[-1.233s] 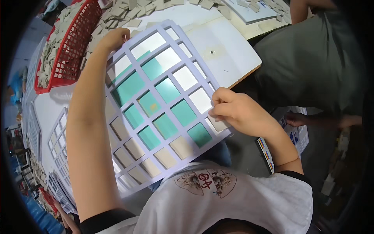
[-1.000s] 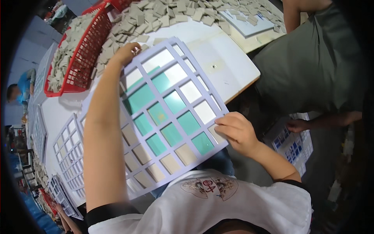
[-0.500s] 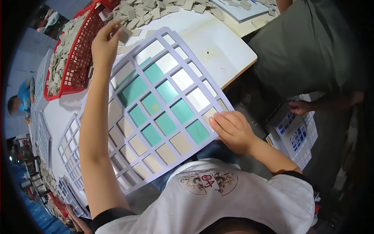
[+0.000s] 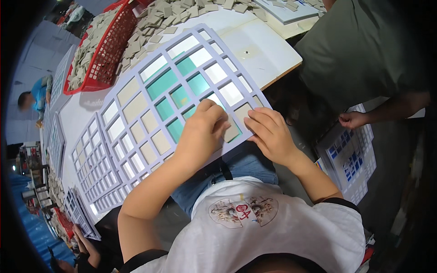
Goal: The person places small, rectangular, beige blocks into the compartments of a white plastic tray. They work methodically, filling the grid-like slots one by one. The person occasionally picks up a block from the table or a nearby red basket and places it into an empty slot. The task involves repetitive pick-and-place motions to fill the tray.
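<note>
Left hand (image 4: pixel 201 132): fingers nearly closed, pinching a tile (image 4: pixel 231 133) over the frame (image 4: pixel 144 91), between both hands. Right hand (image 4: pixel 273 135): half-curled, fingertips on frame edge; cannot tell if gripping. Frame extends beyond hands over worktop (image 4: pixel 277 57). Loose tiles (image 4: pixel 168 19) farther; red basket (image 4: pixel 108 57) left.

White bench (image 4: pixel 273 57): red basket (image 4: pixel 110 57) standing; loose tiles (image 4: pixel 166 20) strewn right of basket; grids (image 4: pixel 154 110) nearer than basket.
</note>
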A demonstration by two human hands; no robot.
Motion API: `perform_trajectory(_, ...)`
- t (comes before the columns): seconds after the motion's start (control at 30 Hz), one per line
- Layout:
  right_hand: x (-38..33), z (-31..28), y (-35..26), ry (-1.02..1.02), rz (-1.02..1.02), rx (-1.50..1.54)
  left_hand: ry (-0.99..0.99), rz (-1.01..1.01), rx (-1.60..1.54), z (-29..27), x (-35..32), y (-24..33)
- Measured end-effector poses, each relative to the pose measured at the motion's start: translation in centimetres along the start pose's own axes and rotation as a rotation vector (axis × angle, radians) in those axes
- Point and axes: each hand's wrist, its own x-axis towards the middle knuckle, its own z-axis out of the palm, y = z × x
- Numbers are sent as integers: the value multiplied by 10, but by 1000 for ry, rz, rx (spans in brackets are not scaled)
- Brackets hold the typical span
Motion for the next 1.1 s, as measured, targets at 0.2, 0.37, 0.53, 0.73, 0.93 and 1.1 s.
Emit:
perform_trajectory(0.2, -6, 7, -11, -46, -132, -127, 184, 88, 281, 22, -16, -2)
perform_trajectory(0.37, -3, 15, -25, -177, -137, -127, -149, 2, 251, -18, -47, 14)
perform_trajectory(0.53, -4, 22, -30, -113, -98, -171, 680, -226, -229, -67, -133, -62)
perform_trajectory(0.73, 9, 17, -34, -149, -191, -226, 1591, -847, 435, -101, -311, -216)
perform_trajectory(0.93, 31, -6, -35, -276, -137, -71, 988, -669, 915, -109, -289, -231)
perform_trajectory(1.1, 11, 1, -18, 17, -64, -149, 853, -875, 987, -127, -275, -289)
